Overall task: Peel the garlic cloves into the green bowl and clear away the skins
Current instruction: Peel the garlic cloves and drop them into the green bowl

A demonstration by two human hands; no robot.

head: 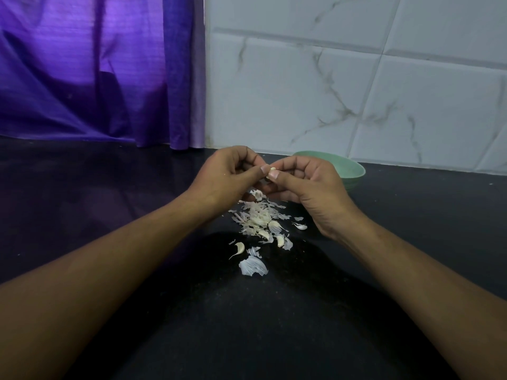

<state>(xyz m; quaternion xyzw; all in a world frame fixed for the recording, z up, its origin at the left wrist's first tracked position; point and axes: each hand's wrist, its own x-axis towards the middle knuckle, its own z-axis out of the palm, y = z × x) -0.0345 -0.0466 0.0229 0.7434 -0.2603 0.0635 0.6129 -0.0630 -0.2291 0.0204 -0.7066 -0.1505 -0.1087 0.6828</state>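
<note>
Both hands hang just above the dark bench (109, 187), meeting over the far end of a litter of skins (256, 218). The left hand (230, 174) has its fingers curled inward and its thumb pressed to a small clove (273, 169). The right hand (310, 187) pinches the same clove between thumb and bent forefinger, so the two thumbnails nearly touch. Only a sliver of the clove shows between them. It is pale cream and smooth, and I cannot tell how much skin clings to it. Below the hands the skins lie in a loose heap, thin, papery, white to faintly yellow, many in narrow torn strips. One broad, veined piece sits apart at the near end. A few loose cloves (239, 247) rest on the bench among and around the heap. The nearest to me on the left is curved, with a thin tail at its tip, another lies in the near part of the heap, and a small one lies just right of it beside the right wrist. The bowl (355, 170) stands behind the right hand, close to the foot of the wall (356, 78). It is light green and shallow, and the hand partly hides it. From here its inside cannot be seen. The wall is white tile with grey marble veining, and to its left a purple curtain (96, 69) hangs down to the bench.
</note>
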